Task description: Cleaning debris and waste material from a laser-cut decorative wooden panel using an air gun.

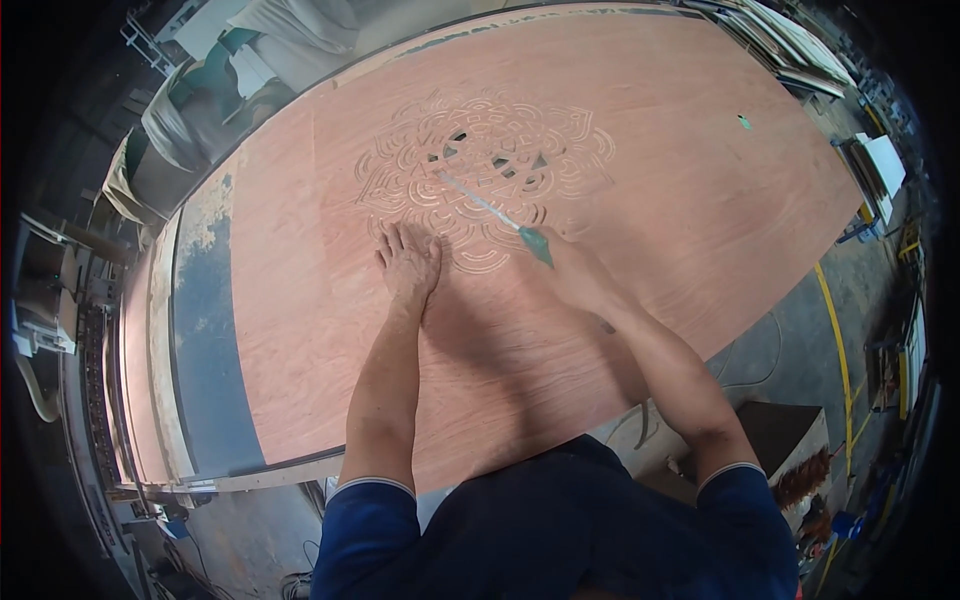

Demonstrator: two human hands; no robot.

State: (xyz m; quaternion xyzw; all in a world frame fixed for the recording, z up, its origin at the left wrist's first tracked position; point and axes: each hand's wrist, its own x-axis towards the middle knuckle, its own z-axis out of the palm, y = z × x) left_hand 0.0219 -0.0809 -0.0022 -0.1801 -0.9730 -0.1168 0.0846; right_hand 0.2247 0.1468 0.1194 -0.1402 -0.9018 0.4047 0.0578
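A large reddish plywood sheet (690, 160) lies flat before me, with a round, flower-like pattern (405, 190) cut into it as curved grooves. Several small openings near the pattern's middle go dark, as if cut through. My left hand (408, 262) rests palm down on the sheet at the pattern's near left edge, fingers spread. In my right hand (572, 272) is a screwdriver (535, 244) with a green handle. Its long metal shaft points forward and left, and the tip is at the grooves near the openings. The right fingers are partly hidden behind the hand.
A dark bed strip (212, 380) shows along the sheet's left side. Greyish cloth bags (175, 125) hang at the far left. Stacked panels (785, 50) stand at the far right. A small green scrap (744, 122) lies on the sheet. A box (785, 440) stands near my right elbow.
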